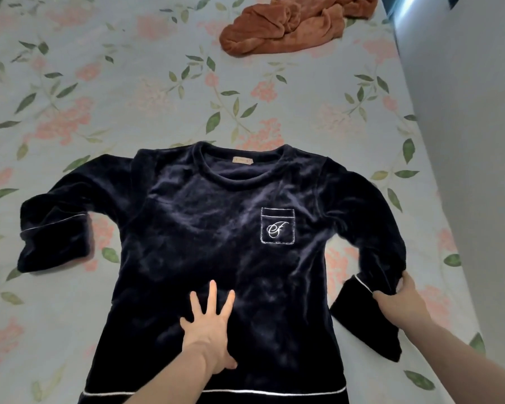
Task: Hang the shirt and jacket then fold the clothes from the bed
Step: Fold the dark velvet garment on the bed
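On the floral bed sheet (105,91), the navy velvet top (216,228) lies spread face up, ready for folding, with a rust garment (289,27) bunched well beyond it. The left hand (209,330) presses flat, fingers splayed, apparently anchoring the body, while the right hand (400,298) pinches the sleeve (370,258) near its cuff, likely to fold it inward.

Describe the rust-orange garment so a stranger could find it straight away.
Start at the floral bedsheet that fills the view. A navy velvet top lies spread flat in the near half; look past its neckline to the far right of the bed. There the rust-orange garment lies crumpled, the only orange, unflattened piece.
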### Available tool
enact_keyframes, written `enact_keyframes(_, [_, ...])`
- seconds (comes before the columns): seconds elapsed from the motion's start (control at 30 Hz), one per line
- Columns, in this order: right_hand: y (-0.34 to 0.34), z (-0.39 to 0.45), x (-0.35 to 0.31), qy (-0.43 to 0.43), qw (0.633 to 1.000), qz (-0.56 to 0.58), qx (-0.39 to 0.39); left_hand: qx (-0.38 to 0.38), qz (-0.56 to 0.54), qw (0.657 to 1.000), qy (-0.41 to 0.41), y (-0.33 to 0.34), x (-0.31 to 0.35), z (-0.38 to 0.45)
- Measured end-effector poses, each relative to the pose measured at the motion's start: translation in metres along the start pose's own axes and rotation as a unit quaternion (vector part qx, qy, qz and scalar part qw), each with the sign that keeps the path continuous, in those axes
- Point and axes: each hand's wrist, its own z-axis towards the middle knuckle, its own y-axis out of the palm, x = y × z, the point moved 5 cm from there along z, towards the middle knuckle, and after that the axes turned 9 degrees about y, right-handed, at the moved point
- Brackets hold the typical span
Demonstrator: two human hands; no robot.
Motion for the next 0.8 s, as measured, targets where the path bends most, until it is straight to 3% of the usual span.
enact_keyframes(0.07, [0.0,-0.005,-0.005,-0.007,1.0,-0.01,-0.019,-0.005,0.019,1.0,0.005,-0.002,-0.002,-0.001])
enact_keyframes(0.2, [-0.01,-0.035,-0.031,-0.033,0.991,0.123,-0.05,-0.012,0.062,0.998,0.009,-0.003,0.002,0.002])
enact_keyframes(0.37, [0.003,-0.107,-0.068,-0.156,0.973,0.112,-0.131,-0.022,0.081,0.996,0.023,-0.005,0.003,0.004])
enact_keyframes(0.6, [0.085,-0.157,-0.052,-0.286,0.933,-0.094,-0.196,-0.018,0.011,0.998,0.052,-0.016,-0.005,-0.004])
enact_keyframes(0.8, [0.144,-0.152,-0.016,-0.293,0.89,-0.328,-0.122,0.007,-0.048,0.994,0.1,-0.013,-0.033,-0.012])
